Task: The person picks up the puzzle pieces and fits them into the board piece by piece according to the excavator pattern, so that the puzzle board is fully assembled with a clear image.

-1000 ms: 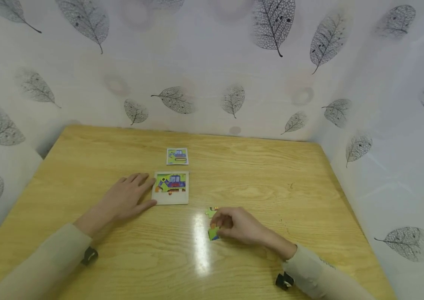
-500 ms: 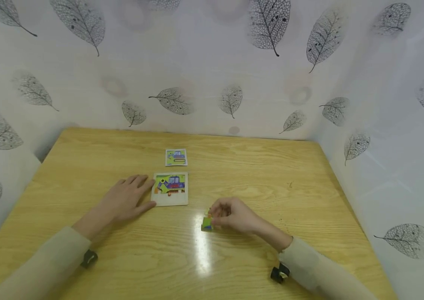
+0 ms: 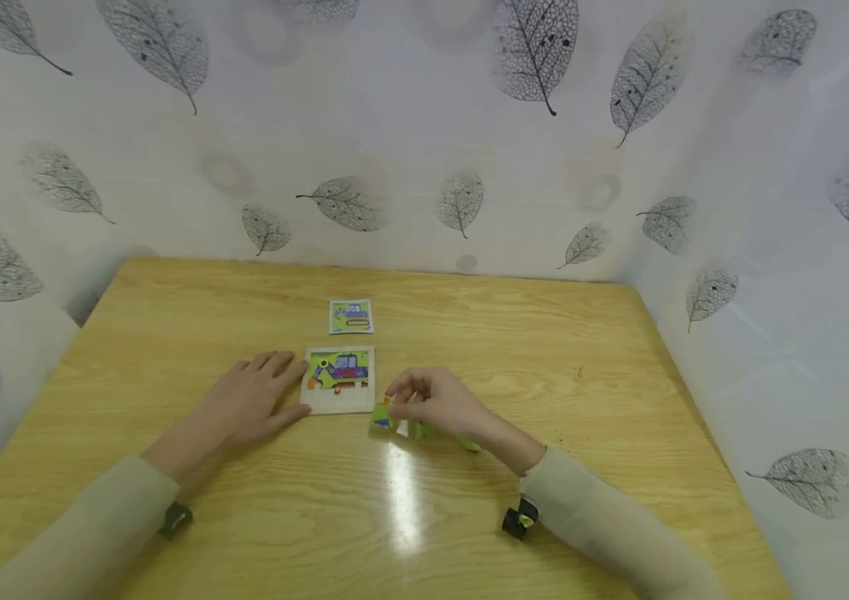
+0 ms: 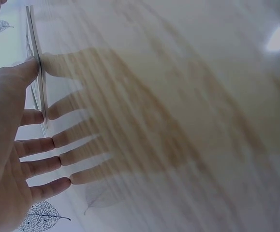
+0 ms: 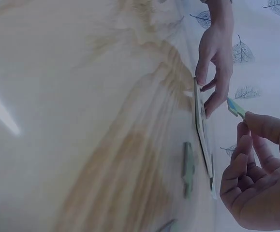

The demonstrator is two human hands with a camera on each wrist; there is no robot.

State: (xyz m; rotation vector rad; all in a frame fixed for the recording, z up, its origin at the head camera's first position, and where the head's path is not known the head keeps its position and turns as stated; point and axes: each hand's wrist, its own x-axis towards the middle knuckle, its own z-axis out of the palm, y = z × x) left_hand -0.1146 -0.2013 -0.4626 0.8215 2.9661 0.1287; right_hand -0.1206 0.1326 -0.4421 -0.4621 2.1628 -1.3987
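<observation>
A square puzzle tray lies on the table, its upper half filled with a picture of a blue excavator on green; the lower part is bare. At its left edge rests my left hand, thumb and fingers stretched out against the frame. My right hand pinches a green and blue puzzle piece between thumb and fingertips, just off the tray's lower right corner. In the right wrist view the held piece is raised above the table surface.
Loose puzzle pieces lie on the table partly behind my right hand, one green piece and another nearer the wrist. A small excavator picture card lies beyond the tray. Leaf-patterned cloth hangs along the table's back and sides.
My right hand has picked up the green and blue piece and carried it left and away from me, toward the tray. My left hand has stayed at the tray's edge.
</observation>
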